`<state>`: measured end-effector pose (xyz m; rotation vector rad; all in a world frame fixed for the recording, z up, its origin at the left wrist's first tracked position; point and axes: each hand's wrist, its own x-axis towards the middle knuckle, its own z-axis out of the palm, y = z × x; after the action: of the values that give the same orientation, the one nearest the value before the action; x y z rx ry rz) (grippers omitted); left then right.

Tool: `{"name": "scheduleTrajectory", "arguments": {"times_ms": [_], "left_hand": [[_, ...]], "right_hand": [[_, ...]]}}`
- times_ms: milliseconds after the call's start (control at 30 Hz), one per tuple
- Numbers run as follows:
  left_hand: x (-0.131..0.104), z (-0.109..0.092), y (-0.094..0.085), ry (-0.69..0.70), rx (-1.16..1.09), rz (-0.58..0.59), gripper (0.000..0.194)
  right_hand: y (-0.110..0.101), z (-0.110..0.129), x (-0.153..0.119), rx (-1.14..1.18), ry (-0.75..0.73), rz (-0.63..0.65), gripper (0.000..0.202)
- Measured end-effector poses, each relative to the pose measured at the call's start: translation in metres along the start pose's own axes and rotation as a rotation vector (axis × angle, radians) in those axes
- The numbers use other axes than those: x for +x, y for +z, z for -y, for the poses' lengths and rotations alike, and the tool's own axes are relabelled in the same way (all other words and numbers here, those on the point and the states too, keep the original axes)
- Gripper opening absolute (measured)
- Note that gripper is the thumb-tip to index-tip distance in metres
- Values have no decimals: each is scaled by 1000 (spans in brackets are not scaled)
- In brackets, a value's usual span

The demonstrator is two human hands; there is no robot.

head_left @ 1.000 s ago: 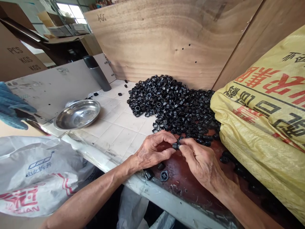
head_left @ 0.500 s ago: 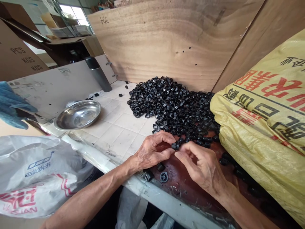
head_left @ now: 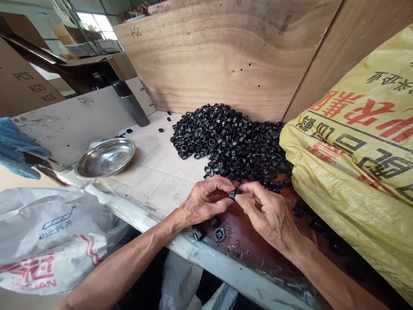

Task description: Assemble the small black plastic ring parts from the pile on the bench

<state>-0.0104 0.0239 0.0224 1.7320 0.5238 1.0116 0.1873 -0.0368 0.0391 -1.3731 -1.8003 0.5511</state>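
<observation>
Between the fingertips of both hands is a small black plastic part (head_left: pixel 232 195), held just in front of a heap of similar black rings and caps (head_left: pixel 222 137). My left hand (head_left: pixel 206 200) pinches it from the left with thumb and fingers. From the right, my right hand (head_left: pixel 266 211) closes thumb and fingertips on its other end; those fingers hide much of that end. Below the hands a round black cap (head_left: pixel 219 234) lies face up on the dark red surface (head_left: pixel 248 245). Two more black pieces lie beside it, one a dark cylinder (head_left: pixel 199 233).
A shallow steel bowl (head_left: pixel 106 158) and a dark grey flask (head_left: pixel 130 103) stand on the tiled top at left. A full yellow sack (head_left: pixel 351 142) bulges in from the right. Wooden boards (head_left: pixel 209 60) close off the back. A white plastic bag (head_left: pixel 58 241) hangs at front left.
My right hand has moved in against the black part, closing the gap to my left hand. My left hand keeps its pinch. The whole view has shifted slightly.
</observation>
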Motion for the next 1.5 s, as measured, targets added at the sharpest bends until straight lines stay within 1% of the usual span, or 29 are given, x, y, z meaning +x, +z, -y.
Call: {"name": "scheduleTrajectory", "arguments": {"times_ms": [33, 100, 167, 200, 300, 333, 400, 467, 500, 533, 600, 667, 700, 733, 767, 833, 900, 933, 1000, 1033, 1133, 1167, 1200, 1233, 1300, 1367, 1400, 1433, 1500], "left_hand": [[0, 0, 0, -2, 18, -5, 18], [0, 0, 0, -7, 40, -3, 17], [0, -3, 1, -9, 28, -7, 16], [0, -4, 1, -8, 17, -9, 16], [1, -6, 0, -16, 16, -5, 16], [1, -6, -1, -14, 30, 3, 16], [1, -3, -3, 32, 82, 22, 15], [1, 1, -4, 121, 154, 42, 17], [1, 2, -5, 164, 182, 47, 18], [1, 2, -5, 186, 197, 44, 18], [1, -2, -3, 127, 160, 26, 17], [1, -7, -1, -15, 69, 16, 15], [1, -10, 0, -77, 26, 21, 16], [1, -11, 1, -105, -1, 25, 16], [0, -12, 1, -86, 1, 29, 16], [0, -9, 0, 46, 103, 41, 14], [0, -5, -3, 214, 269, 88, 15], [0, -3, -5, 281, 342, 118, 16], [-2, 1, -9, 355, 431, 188, 17], [-2, 2, -10, 376, 454, 228, 16], [-4, 0, -13, 382, 479, 339, 14], [-4, -1, -12, 361, 466, 339, 14], [-5, -2, -12, 325, 438, 299, 13], [-6, -4, -10, 273, 397, 236, 12], [-7, -7, -6, 146, 295, 101, 11], [-10, -10, -2, 67, 230, 27, 10], [-12, -11, 0, 68, 233, 17, 8], [-14, -13, 1, 96, 266, 22, 7], [-17, -15, 1, 205, 387, 70, 7]], "right_hand": [[0, 0, 0, 1, -15, -2, 15], [0, -1, -1, -17, -16, 3, 15], [0, -2, -1, -16, 34, 4, 20], [0, -2, -1, -2, 46, 6, 18], [1, 0, -1, 37, -1, -1, 15], [1, 1, -1, 44, 16, 2, 15], [3, 3, -2, 78, 154, 37, 19], [5, 5, -2, 151, 333, 117, 33], [6, 5, -2, 176, 384, 142, 38], [6, 5, -2, 186, 387, 141, 38], [7, 4, -4, 156, 267, 71, 29], [7, 3, -5, 109, 99, -17, 21], [7, 3, -5, 106, 55, -37, 20], [8, 4, -6, 123, 60, -40, 18], [9, 4, -6, 164, 120, -29, 18], [11, 6, -5, 344, 336, -7, 22], [13, 8, -4, 633, 556, 25, 26], [14, 8, -3, 786, 638, 54, 29], [15, 8, -2, 1019, 742, 125, 31], [15, 7, -2, 1075, 779, 163, 31], [15, 4, -2, 1099, 835, 202, 27], [16, 4, -3, 1087, 828, 196, 26], [16, 4, -4, 1042, 790, 187, 25], [16, 4, -5, 957, 713, 168, 24], [16, 7, -7, 669, 473, 101, 20], [15, 11, -9, 384, 251, 34, 15], [14, 13, -9, 328, 216, 18, 14], [13, 15, -9, 349, 244, 15, 14], [12, 17, -7, 594, 442, 82, 17]]}}
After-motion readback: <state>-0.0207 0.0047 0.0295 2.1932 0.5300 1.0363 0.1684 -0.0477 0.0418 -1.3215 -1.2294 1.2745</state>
